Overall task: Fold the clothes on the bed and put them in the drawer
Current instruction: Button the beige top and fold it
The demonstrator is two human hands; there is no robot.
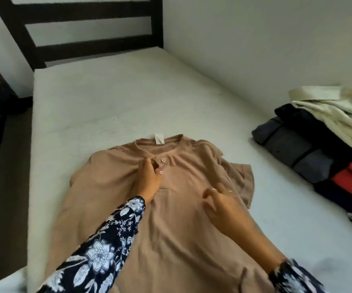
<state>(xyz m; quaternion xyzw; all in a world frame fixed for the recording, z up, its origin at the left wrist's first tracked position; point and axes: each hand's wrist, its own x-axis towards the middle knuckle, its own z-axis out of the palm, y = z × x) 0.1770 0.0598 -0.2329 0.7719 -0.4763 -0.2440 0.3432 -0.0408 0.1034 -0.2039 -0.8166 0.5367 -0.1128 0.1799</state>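
A tan short-sleeved shirt (183, 225) lies spread face up on the white mattress (111, 102), collar toward the headboard, with a white label at the neck. My left hand (148, 178) pinches the fabric at the button placket just below the collar. My right hand (221, 205) hovers over the shirt's chest near the right sleeve, fingers loosely curled and holding nothing. Both arms wear dark floral sleeves. No drawer is in view.
A pile of clothes (318, 140) sits at the mattress's right side: dark grey and black garments, a cream one on top, orange-red fabric nearer me. A dark wooden headboard (82, 28) stands at the far end. Dark floor runs along the left edge.
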